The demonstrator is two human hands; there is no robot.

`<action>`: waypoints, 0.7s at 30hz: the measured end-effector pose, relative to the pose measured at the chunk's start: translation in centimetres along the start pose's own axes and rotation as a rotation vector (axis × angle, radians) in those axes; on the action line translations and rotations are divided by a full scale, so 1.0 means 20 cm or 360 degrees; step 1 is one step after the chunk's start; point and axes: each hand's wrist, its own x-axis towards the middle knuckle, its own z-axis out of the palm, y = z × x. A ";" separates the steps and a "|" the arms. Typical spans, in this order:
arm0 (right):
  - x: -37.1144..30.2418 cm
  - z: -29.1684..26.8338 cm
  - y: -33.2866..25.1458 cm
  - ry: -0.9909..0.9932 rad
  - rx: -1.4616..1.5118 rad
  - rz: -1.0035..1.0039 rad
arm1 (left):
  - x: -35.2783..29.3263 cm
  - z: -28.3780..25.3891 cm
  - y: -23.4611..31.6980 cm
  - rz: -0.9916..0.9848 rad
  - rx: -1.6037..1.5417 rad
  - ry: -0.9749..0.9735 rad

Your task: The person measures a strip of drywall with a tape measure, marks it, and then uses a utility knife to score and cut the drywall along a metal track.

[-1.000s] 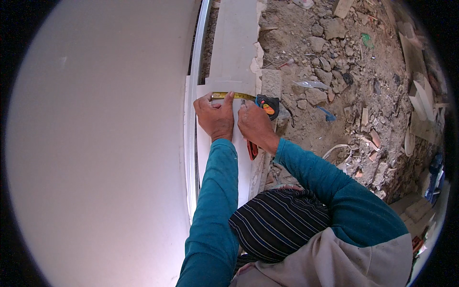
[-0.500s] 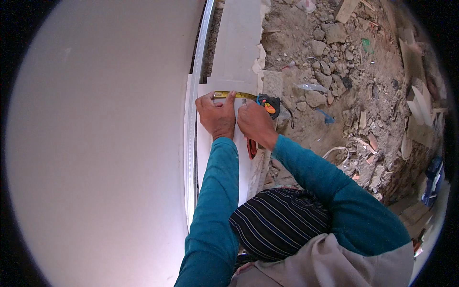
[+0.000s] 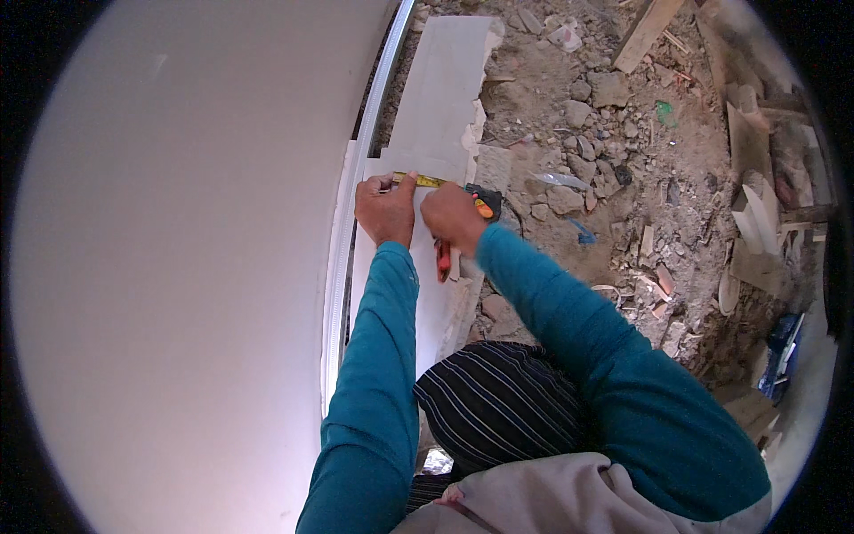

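My left hand [image 3: 384, 212] is closed with thumb and fingers on the yellow blade of a tape measure [image 3: 429, 181], near its end. The blade lies across a narrow strip of pale board [image 3: 431, 107]. My right hand [image 3: 452, 214] is a fist beside the tape's dark case, which it partly covers. From below that fist sticks out the red handle of what looks like a utility knife [image 3: 442, 260]; its tip is hidden by the hand. Both hands rest at the board strip, close together.
A large pale panel [image 3: 196, 267] fills the left, edged by a long metal channel [image 3: 382, 89]. To the right lies rough ground with stones [image 3: 578, 169] and scraps. A wooden plank [image 3: 648, 36] lies at the far right. My striped-clad knee [image 3: 498, 405] is close below the hands.
The view has shifted slightly. My right fist has slid left along the tape toward my left hand, with the red handle moving along, and covers more of the case. My left hand still pinches the blade.
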 end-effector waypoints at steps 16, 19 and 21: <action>-0.04 0.18 -0.05 0.0372 0.0030 0.0141 | -0.02 0.02 -0.02 0.0100 0.0164 0.0070; -0.18 0.16 -0.06 0.0294 0.0052 -0.0020 | -0.02 0.01 -0.02 0.0206 0.0242 0.0088; -0.29 0.13 -0.04 0.0093 0.0024 -0.0245 | -0.02 0.01 -0.02 0.0236 0.0253 0.0096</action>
